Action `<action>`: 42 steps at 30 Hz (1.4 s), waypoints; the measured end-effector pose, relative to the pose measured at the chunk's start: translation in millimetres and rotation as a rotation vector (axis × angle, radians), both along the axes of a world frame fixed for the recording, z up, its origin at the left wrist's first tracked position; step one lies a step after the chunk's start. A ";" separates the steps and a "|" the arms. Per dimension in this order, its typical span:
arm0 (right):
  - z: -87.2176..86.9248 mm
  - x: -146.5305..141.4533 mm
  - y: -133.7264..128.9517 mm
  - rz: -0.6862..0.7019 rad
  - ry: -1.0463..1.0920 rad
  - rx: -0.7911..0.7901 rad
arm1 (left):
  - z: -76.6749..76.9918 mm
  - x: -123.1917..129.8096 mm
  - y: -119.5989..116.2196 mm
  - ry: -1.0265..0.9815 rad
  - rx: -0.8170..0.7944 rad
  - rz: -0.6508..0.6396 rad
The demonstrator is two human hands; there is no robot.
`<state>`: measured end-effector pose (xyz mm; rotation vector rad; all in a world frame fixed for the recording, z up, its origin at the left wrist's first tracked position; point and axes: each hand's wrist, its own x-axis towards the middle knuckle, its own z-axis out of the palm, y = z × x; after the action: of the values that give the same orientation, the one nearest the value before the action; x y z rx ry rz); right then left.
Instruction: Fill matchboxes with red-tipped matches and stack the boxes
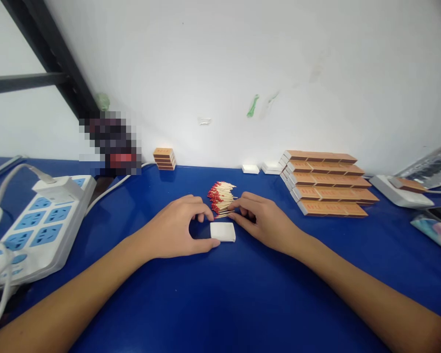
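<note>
A small white tray (222, 232) lies on the blue table in front of a pile of red-tipped matches (221, 195). My left hand (180, 225) is around the tray's left side, thumb and fingers apart, with the thumb near its lower left corner and nothing held. At the pile's near right edge, my right hand (262, 218) has thumb and forefinger closed on the pale ends of matches; how many they hold is too small to tell.
Stacked orange matchboxes (330, 184) stand at the right, a smaller matchbox stack (164, 159) at the back left. White trays (250, 169) lie by the wall. A power strip (55, 218) with cables is at the left, a white device (400, 192) far right.
</note>
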<state>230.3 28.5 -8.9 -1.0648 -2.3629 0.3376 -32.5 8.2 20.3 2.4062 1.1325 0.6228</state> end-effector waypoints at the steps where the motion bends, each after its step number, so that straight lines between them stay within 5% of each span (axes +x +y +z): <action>1: -0.4 -0.8 0.6 0.001 0.004 -0.001 | -0.2 -0.5 0.3 0.007 -0.002 0.002; 42: 19.2 21.8 6.3 -0.056 -0.160 -0.060 | 2.9 -0.3 3.4 0.038 0.013 -0.056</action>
<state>252.1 34.8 10.3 -1.2241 -2.4710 0.3151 -32.8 11.6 23.2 2.4613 1.0752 0.5707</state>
